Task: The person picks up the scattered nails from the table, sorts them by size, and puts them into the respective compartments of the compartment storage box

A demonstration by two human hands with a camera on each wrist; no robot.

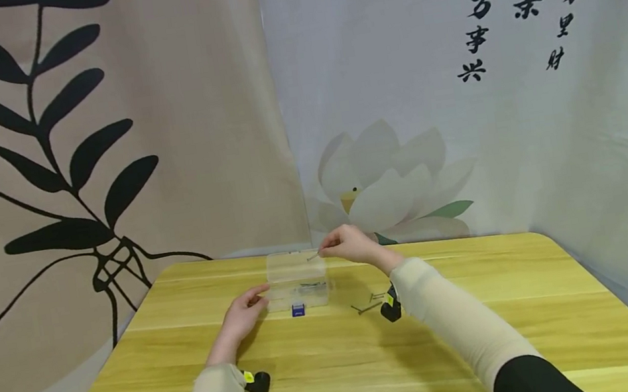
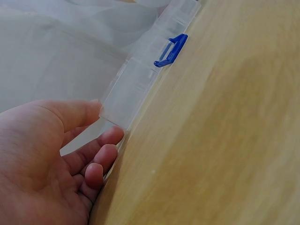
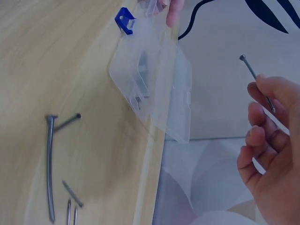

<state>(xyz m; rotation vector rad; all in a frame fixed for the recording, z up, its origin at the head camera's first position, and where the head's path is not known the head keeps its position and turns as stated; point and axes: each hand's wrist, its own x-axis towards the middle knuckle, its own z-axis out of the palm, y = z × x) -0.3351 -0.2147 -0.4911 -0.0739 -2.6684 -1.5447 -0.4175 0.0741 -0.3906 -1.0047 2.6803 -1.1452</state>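
Observation:
A clear plastic storage box (image 1: 280, 301) with a blue latch (image 1: 298, 310) lies on the table, its lid (image 1: 284, 267) raised at the back. Several nails (image 1: 313, 284) are inside. The left hand (image 1: 244, 315) holds the box at its left end, thumb at the near corner (image 2: 112, 110) and the other fingers loosely bent along the side. Above the lid's right edge, the right hand (image 1: 351, 245) pinches a single nail (image 3: 251, 68) between thumb and forefinger, head pointing away from the palm. Its remaining fingers are curled without touching the nail.
Right of the box, several loose nails (image 3: 50, 168) of different lengths lie on the wooden table (image 1: 328, 381). A black wrist device (image 1: 391, 309) on the right arm overlaps them in the head view. Printed cloth (image 1: 209, 137) hangs behind the table.

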